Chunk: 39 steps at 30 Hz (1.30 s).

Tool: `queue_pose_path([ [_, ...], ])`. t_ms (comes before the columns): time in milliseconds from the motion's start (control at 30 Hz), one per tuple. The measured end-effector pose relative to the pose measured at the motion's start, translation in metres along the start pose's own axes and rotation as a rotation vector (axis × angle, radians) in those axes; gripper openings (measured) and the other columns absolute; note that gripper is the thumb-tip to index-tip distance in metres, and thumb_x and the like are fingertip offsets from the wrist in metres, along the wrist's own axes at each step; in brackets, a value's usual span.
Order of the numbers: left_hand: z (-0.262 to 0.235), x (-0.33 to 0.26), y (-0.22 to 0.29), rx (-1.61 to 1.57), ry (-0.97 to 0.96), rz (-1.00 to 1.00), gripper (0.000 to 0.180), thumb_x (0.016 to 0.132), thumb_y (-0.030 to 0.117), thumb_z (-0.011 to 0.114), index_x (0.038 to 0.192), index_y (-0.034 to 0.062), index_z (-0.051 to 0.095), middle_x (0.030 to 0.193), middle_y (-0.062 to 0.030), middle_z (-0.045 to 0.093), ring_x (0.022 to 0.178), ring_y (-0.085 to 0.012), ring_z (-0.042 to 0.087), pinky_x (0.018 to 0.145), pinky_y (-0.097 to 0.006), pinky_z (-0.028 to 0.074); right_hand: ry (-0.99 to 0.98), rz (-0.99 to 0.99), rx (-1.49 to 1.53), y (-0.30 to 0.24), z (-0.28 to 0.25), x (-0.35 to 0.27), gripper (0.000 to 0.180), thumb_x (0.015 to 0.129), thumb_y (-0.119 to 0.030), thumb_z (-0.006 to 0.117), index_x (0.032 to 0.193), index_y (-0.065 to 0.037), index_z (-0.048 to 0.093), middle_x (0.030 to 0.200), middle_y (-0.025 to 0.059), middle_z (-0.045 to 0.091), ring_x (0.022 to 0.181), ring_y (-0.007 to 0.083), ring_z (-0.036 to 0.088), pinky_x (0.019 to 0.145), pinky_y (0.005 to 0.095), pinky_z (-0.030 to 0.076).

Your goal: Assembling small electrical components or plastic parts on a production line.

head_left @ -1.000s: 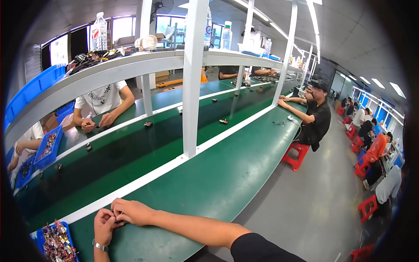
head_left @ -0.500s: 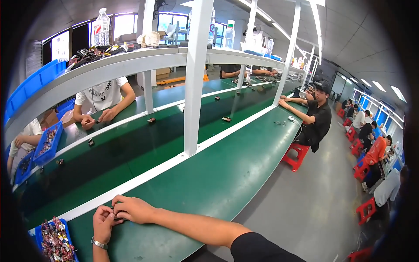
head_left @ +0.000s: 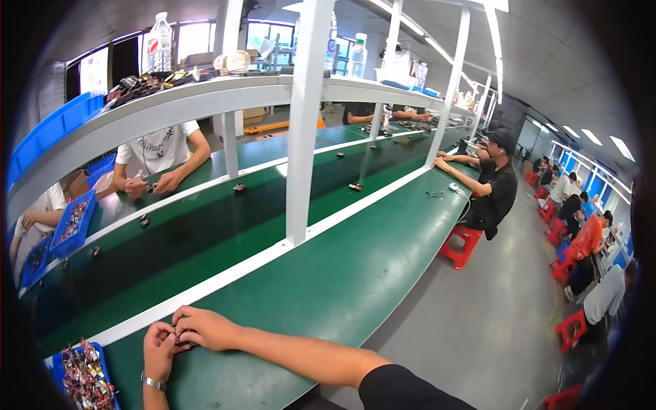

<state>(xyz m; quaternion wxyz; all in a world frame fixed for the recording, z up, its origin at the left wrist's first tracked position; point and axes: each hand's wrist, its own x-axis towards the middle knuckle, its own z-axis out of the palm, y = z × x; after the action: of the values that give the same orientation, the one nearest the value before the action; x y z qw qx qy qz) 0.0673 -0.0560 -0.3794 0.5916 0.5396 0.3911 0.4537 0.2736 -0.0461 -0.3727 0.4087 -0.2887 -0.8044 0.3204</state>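
Both of the wearer's hands meet low on the left side of the view, over the near end of the green counter [head_left: 321,290]. The left hand [head_left: 161,350] comes up from the lower edge, a metal-banded watch [head_left: 153,383] on its wrist, its fingers curled and their tips drawn in close to the thumb. The right hand [head_left: 210,329] reaches across from the right, its fingers bent downward, tips nearly touching those of the left. Between the two sets of fingertips is a small dark piece [head_left: 176,335], pinched from both sides; the fingers hide most of it, so its shape cannot be told.

Just left of the left hand, a blue tray [head_left: 105,358] holds a heap of small components [head_left: 85,377] in reddish, white and yellow tones. Beyond the hands runs a white rail [head_left: 212,290], and past it a dark green belt [head_left: 205,236] with a few small parts on it, well apart from one another. Across the belt, a person in a white shirt [head_left: 160,152] has both hands together near the counter's far side. Farther right, a person in black [head_left: 497,188] sits on a red stool [head_left: 461,246].
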Motion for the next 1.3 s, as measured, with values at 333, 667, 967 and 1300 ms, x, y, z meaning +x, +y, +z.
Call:
queue_pose_path([
  [333,0.007,0.003,0.002,-0.162,-0.202,-0.003,0.035,0.096,0.003,0.052,0.131,0.0034,0.046,0.127,-0.0148,0.056,0.115,-0.0245,0.060,0.098,-0.042,0.053,0.074,0.026,-0.171,-0.010,-0.006,-0.007,0.013,0.087,-0.016,0.066,0.096,-0.008,0.070,0.120,0.0073,0.060,0.087,0.0287,0.068,0.076,0.0375,0.055],
  [667,-0.007,-0.007,0.005,-0.227,-0.209,-0.049,0.031,0.099,0.007,0.049,0.130,0.0052,0.046,0.134,-0.0142,0.054,0.122,-0.0242,0.055,0.104,-0.042,0.048,0.162,0.054,-0.151,-0.020,0.012,-0.002,0.013,0.085,-0.008,0.070,0.097,-0.006,0.071,0.117,0.0083,0.060,0.089,0.0229,0.068,0.071,0.0313,0.057],
  [967,-0.002,0.005,-0.008,-0.264,-0.235,0.046,0.034,0.094,0.015,0.063,0.124,0.0056,0.049,0.120,-0.0112,0.059,0.109,-0.0238,0.062,0.096,-0.042,0.053,0.293,-0.022,-0.058,-0.007,0.017,-0.006,0.014,0.083,-0.013,0.070,0.096,-0.008,0.072,0.119,0.0103,0.060,0.100,0.0278,0.064,0.085,0.0364,0.053],
  [1300,-0.006,0.006,-0.009,-0.270,-0.202,0.043,0.029,0.095,0.009,0.058,0.121,0.0067,0.047,0.132,-0.0168,0.055,0.113,-0.0294,0.061,0.093,-0.044,0.055,0.232,0.117,0.125,-0.010,0.020,-0.005,0.016,0.086,-0.009,0.067,0.099,-0.002,0.072,0.124,0.0112,0.055,0.087,0.0214,0.064,0.078,0.0333,0.053],
])
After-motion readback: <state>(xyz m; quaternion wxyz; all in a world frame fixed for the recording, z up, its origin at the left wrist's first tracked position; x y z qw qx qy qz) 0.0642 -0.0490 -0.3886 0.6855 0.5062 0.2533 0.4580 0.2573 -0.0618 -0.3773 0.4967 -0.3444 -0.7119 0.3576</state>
